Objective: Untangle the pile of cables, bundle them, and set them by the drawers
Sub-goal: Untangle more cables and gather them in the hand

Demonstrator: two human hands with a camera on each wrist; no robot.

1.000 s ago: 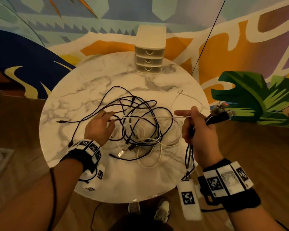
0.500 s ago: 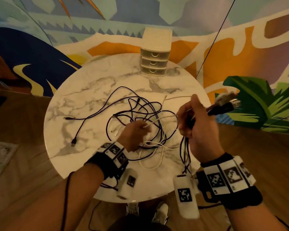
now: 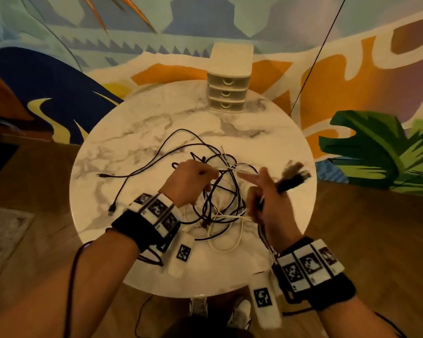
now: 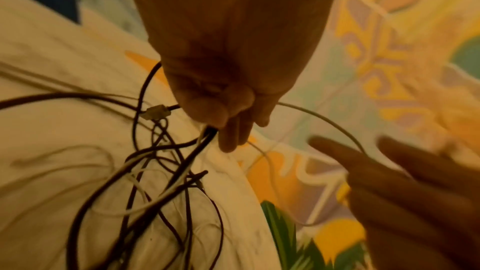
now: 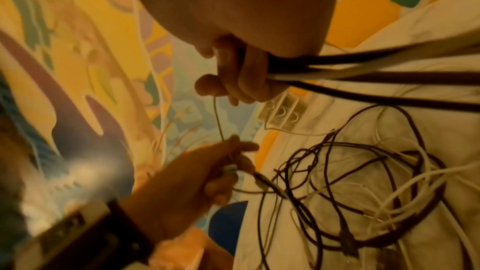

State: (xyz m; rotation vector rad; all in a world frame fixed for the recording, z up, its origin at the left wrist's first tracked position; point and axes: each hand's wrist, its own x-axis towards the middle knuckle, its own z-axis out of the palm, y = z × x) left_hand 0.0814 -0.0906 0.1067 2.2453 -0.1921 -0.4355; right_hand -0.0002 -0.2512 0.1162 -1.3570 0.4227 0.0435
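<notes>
A tangle of black and white cables (image 3: 226, 217) lies on the round marble table (image 3: 144, 147). My left hand (image 3: 206, 178) hovers over the tangle and grips a few strands (image 4: 207, 132) lifted out of it. Close to its right, my right hand (image 3: 261, 189) holds a bundle of gathered cable ends (image 3: 292, 176), with the index finger pointing left. In the right wrist view the right hand (image 5: 233, 81) clamps several black and white cables. A thin white cable (image 5: 217, 114) runs from it to the left hand. The small cream drawer unit (image 3: 227, 92) stands at the table's far edge.
One black cable with a USB plug (image 3: 111, 212) trails left across the table. A painted wall stands right behind the drawers, and a thin black wire (image 3: 310, 59) hangs before it. Wooden floor surrounds the table. My shoes (image 3: 198, 306) are under its near edge.
My left hand has moved right across the pile and lifted strands up toward the right hand. The right hand has drawn in leftward, so the white cable between them is much shorter.
</notes>
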